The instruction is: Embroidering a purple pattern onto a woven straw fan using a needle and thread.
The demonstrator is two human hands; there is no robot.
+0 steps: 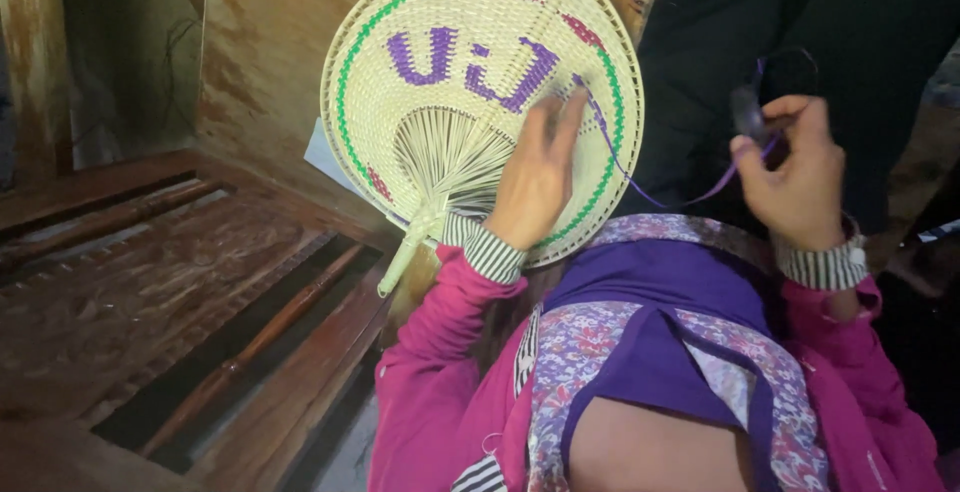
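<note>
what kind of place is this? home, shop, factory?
Likely a home or small craft workspace, not a factory: worn wooden slatted floor, wooden wall panels, and a woven hand fan being threaded with purple strip on the lap.

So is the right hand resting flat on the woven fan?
No, the right hand is off the woven fan, pinching a purple strand.

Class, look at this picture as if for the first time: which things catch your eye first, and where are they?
A round woven fan with green edging and purple woven shapes fills the top centre, its pale handle pointing down-left. The left hand presses on its face, while the right hand at the right pulls a purple strand that runs from the fan.
</note>
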